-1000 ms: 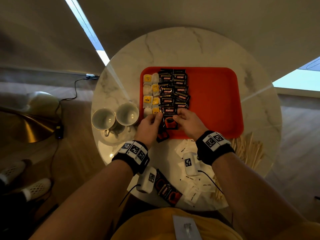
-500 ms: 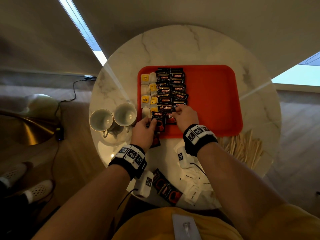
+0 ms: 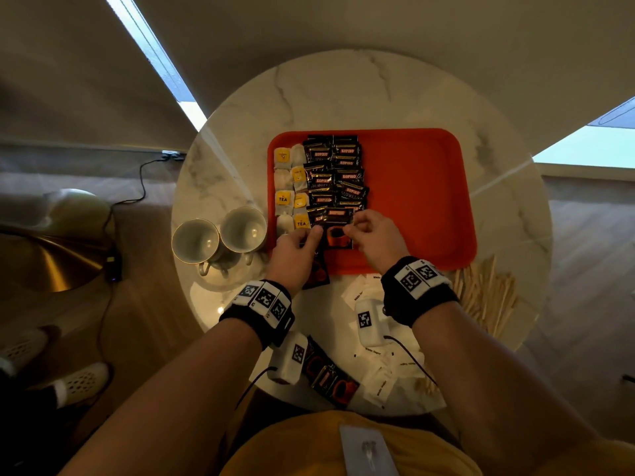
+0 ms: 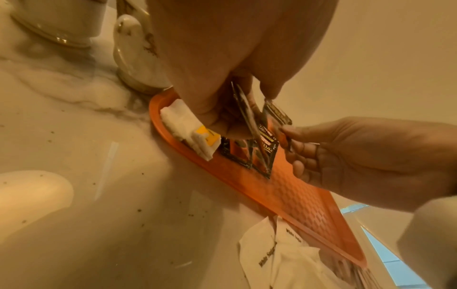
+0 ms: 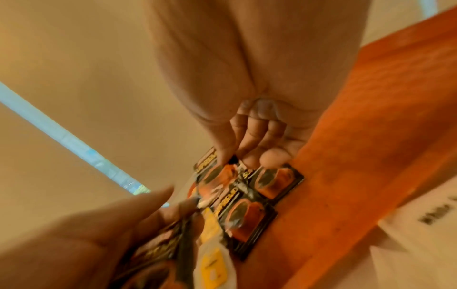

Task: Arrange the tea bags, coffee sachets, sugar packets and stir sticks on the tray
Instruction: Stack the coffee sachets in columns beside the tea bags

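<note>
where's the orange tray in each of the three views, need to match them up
Head: the orange tray lies at the picture's centre on the round marble table, sachets on its left part.
Left wrist: the tray runs as a diagonal band from centre to lower right.
Right wrist: the tray fills the right side, upper right to bottom centre.
Shared landmark: the black coffee sachets at its near edge.

marble table (image 3: 360, 94) | tray (image 3: 429, 201) | cups (image 3: 220, 238) | sugar packets (image 3: 381, 383) | stir sticks (image 3: 488, 293)
</note>
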A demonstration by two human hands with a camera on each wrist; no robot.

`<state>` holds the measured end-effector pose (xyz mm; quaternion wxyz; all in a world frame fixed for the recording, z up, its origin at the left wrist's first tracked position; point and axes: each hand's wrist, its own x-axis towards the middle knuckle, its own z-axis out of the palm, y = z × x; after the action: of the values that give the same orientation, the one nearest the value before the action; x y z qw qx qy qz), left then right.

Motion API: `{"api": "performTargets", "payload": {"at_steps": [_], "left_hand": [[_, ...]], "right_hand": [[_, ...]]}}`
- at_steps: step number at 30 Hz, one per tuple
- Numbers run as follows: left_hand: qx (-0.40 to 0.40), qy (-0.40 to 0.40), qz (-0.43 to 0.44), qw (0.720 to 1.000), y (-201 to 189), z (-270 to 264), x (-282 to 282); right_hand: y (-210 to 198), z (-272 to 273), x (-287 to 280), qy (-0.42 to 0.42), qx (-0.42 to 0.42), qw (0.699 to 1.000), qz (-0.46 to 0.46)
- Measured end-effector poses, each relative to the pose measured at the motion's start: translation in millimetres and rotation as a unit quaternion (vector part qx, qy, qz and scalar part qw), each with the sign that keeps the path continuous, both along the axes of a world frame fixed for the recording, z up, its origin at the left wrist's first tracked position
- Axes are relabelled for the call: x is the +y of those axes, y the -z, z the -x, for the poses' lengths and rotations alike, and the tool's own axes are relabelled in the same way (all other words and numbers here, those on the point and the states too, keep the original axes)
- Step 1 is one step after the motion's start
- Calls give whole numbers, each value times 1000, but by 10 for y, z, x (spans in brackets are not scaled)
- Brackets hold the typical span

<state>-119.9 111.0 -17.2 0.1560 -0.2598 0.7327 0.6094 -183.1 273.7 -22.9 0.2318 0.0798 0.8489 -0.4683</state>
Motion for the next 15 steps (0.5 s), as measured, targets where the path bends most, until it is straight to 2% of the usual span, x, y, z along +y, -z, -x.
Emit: {"api": "performTargets", "payload": {"at_steps": [3, 8, 12, 15], "left_hand": [[-18, -19, -19, 999, -8, 8, 2], [-3, 2, -13, 1000, 39, -31, -61], [4, -14, -9, 1000, 58, -7, -66], [15, -15, 32, 999, 88, 80, -60]], "right_hand": [[35, 59, 191, 55, 20, 996, -62], [133, 106, 256, 30, 7, 992, -123], [183, 124, 197, 28, 11, 992, -126], [199, 123, 177, 46, 12, 992, -119]]}}
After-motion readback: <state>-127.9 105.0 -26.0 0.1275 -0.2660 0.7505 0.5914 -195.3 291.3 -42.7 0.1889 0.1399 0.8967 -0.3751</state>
